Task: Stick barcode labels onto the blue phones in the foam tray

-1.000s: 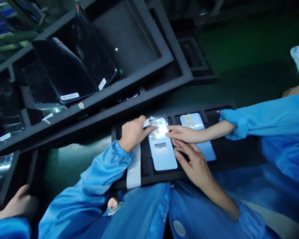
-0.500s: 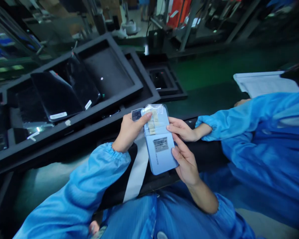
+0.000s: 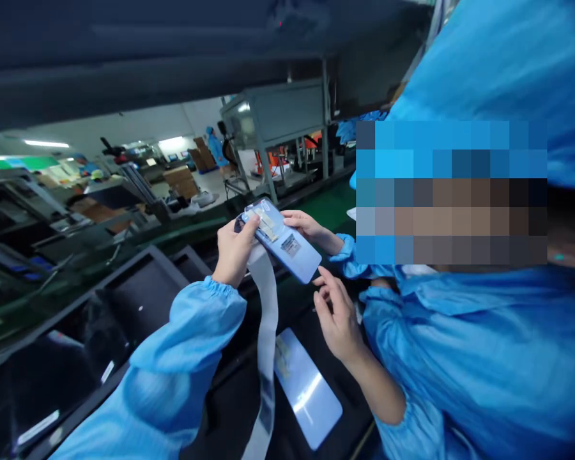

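Fingers (image 3: 249, 223) of the left hand (image 3: 234, 252) are pinching the film-covered end of a pale blue phone panel (image 3: 292, 252), raising it above a black foam tray (image 3: 220, 409) so that a white strip (image 3: 264, 332) is hanging clear. A co-worker's hand (image 3: 306, 223) is steadying the panel's far edge, while the right hand (image 3: 338, 313) is staying open nearby, fingers spread.

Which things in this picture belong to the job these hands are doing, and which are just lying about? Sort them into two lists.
In the job: left hand; right hand; blue phone in clear film; white strip; co-worker's hand.

Lying about: second blue phone; black foam tray; dark foam tray.
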Tool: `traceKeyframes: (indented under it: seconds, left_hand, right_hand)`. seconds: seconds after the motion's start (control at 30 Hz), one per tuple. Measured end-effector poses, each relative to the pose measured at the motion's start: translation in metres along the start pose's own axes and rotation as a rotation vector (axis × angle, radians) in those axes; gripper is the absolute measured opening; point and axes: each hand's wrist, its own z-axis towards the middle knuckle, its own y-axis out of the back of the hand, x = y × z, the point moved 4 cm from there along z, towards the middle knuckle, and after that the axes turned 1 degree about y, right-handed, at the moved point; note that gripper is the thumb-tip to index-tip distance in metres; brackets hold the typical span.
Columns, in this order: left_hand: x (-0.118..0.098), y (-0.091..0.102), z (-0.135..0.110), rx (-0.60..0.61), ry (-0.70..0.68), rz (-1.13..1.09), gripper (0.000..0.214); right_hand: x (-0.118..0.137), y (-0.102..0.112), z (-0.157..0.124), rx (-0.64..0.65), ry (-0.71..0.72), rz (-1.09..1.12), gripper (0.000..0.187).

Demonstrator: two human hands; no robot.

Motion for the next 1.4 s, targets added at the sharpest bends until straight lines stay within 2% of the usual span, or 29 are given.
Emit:
traceKeyframes:
  seconds: [0.07, 0.2, 0.4, 0.53, 0.7, 1.13, 1.27, 1.4]
  left_hand:
    - [0.004, -0.019, 0.018, 0.006, 0.004, 0.010, 0.033]
    - [0.017, -0.050, 0.052, 0.003, 0.033, 0.025, 0.033]
    - [0.032, -0.070, 0.086, 0.075, 0.113, 0.029, 0.041]
    - [0.031, -0.075, 0.088, 0.143, 0.141, 0.016, 0.048]
    - [0.028, -0.080, 0.085, 0.175, 0.140, 0.007, 0.054]
    - [0.025, -0.083, 0.084, 0.219, 0.123, -0.001, 0.050]
    - [0.024, -0.083, 0.085, 0.216, 0.122, 0.003, 0.050]
    - [0.023, -0.083, 0.085, 0.211, 0.124, 0.005, 0.049]
  right_hand:
    - [-0.008, 0.001, 0.016, 0.002, 0.033, -0.130, 0.048]
    - [-0.028, -0.003, 0.038, -0.017, -0.011, -0.250, 0.058]
    - [-0.041, -0.017, 0.052, 0.031, -0.044, -0.406, 0.065]
    - [-0.039, -0.017, 0.070, 0.040, -0.082, -0.538, 0.066]
    - [-0.042, -0.012, 0.094, 0.091, -0.220, -0.699, 0.071]
    - [-0.048, -0.002, 0.111, 0.155, -0.334, -0.683, 0.076]
    - [-0.049, -0.004, 0.107, 0.127, -0.295, -0.682, 0.076]
    - [-0.041, -0.012, 0.094, 0.001, -0.043, -0.665, 0.066]
